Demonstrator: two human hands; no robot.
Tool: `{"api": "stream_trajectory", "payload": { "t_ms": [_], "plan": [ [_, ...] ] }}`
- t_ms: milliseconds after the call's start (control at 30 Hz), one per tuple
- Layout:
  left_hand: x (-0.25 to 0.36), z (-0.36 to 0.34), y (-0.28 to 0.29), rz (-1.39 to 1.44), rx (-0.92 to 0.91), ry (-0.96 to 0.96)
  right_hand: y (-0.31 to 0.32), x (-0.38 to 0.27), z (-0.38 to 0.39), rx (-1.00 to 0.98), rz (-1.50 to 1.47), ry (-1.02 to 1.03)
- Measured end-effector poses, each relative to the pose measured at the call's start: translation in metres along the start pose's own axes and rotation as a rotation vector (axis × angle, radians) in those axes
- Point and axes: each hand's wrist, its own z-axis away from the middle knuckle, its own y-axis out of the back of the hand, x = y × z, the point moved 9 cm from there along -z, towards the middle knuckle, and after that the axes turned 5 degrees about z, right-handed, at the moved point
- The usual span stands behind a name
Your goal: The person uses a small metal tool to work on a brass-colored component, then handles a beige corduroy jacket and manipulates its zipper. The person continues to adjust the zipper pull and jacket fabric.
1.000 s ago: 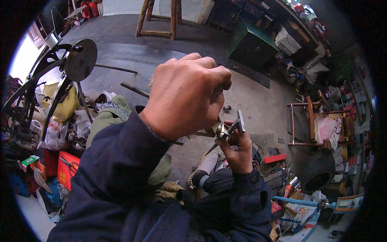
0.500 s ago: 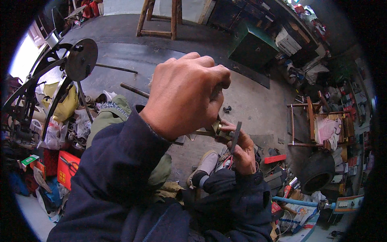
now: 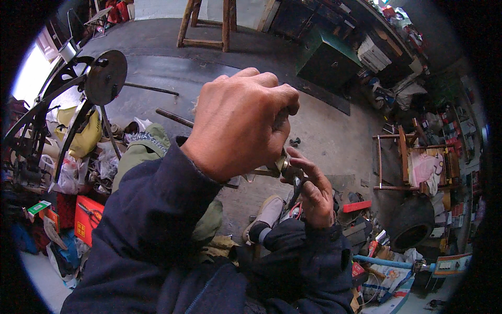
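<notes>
Lever-handled metal fitting (image 3: 283, 163), pale and brassy, sits at the centre of our view, between the two hands, with its dark handle (image 3: 297, 189) slanting downward.

From the left edge, we see a red box (image 3: 88, 225) low down, a yellow plastic bag (image 3: 88, 135) above it, and a black-framed machine with a round metal wheel (image 3: 107, 78) rising higher. A metal rod (image 3: 174, 116) runs in behind the left hand. At the top stands a wooden stool (image 3: 203, 42), cut off by the edge.

Our left hand (image 3: 240, 123), back facing us, is curled into a fist directly above the fitting; its palm is hidden, so we cannot tell what it clamps. Beneath lies a grey shoe (image 3: 270, 210) on a foot.

Our right hand (image 3: 316, 201) curves round the fitting's right end, fingers slightly apart; we cannot tell how firmly they press.

Further right are a dark green chest (image 3: 327, 60), a red bar (image 3: 357, 206), a wooden chair frame (image 3: 402, 157), a black tyre (image 3: 410, 217) and pink cloth (image 3: 424, 168).
</notes>
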Motion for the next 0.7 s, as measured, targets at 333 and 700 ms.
{"api": "stream_trajectory", "payload": {
  "t_ms": [333, 700],
  "plan": [
    [0.001, 0.0, -0.002, 0.004, -0.013, 0.006, 0.028, 0.023, 0.004, 0.343, 0.368, -0.199],
    [0.002, 0.001, -0.002, 0.031, 0.003, -0.021, 0.005, 0.05, 0.008, 0.074, -0.181, -0.44]
  ]
}}
